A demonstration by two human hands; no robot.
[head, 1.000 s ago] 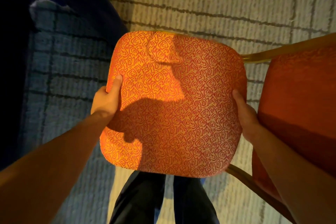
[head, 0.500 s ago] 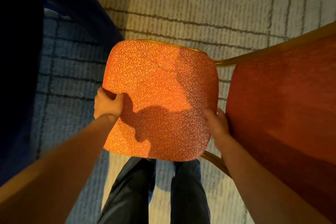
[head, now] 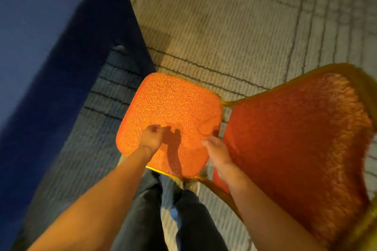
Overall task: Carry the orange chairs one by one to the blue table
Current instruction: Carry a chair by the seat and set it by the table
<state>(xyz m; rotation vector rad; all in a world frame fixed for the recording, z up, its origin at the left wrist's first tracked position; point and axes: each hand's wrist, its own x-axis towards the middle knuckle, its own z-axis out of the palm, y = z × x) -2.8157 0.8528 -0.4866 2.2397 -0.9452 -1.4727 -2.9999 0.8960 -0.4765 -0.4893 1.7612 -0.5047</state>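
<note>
Nearest: dark trousers [head: 142, 216], directly behind the chair. Left hand [head: 152, 138] off the seat edge it gripped a second ago, now over the patterned seat [head: 142, 108], fingers loosely curled, grasping nothing. Right hand [head: 217, 152] likewise gone from the opposite edge; blurred, yet fingers look relaxed and empty. Orange chair [head: 179, 96] lower and farther from the camera than before, apparently set down on the carpet [head: 234, 26], backrest [head: 295, 138] to the right, seat front facing the blue table [head: 67, 91] and near its drape. Judged: this chair delivered, both hands released; remaining chairs, if any, to be fetched next.
</note>
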